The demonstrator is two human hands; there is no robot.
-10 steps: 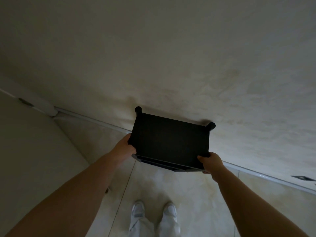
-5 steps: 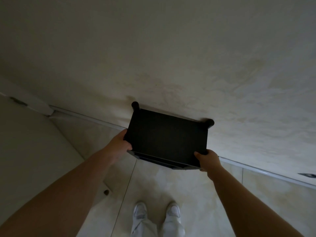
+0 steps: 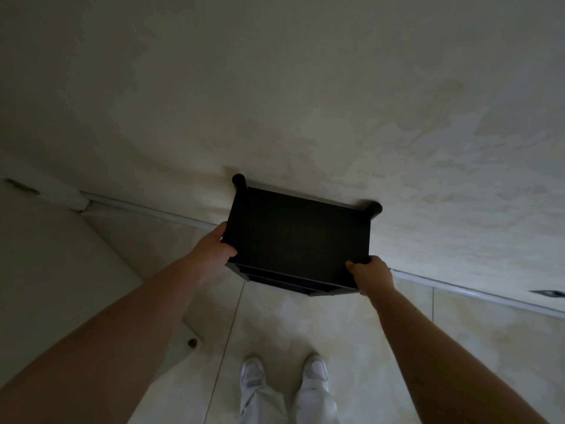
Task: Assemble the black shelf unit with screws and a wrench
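**Shelf unit carried to the wall, nearly set in place**

You hold the black rectangular shelf unit (image 3: 298, 237) by its two near corners. Your left hand (image 3: 218, 250) grips the near-left corner, thumb curled over the top panel, and your right hand (image 3: 371, 275) clamps the near-right corner the same way. The hands are well apart, one at each end of the unit.

Over the last second the unit has drifted up and a little left in the view and closer to the pale plastered wall (image 3: 305, 102); its two round-capped far posts (image 3: 239, 180) now sit right at the wall's foot, though you cannot tell whether they touch it. That reads as placement rather than fastening: no screws or wrench are in view, so the assembly looks finished or close to it, and what is left is judged to be settling it on the floor.

The top panel is a flat, matte black board with a faint fine grain; a lower tier edge shows beneath its near side. The posts look like smooth black tubes with rounded caps. Below lies a glossy cream tiled floor (image 3: 275, 325) with thin grout lines, a white skirting strip (image 3: 458, 290) along the wall, and your white shoes (image 3: 253, 373) near the bottom.
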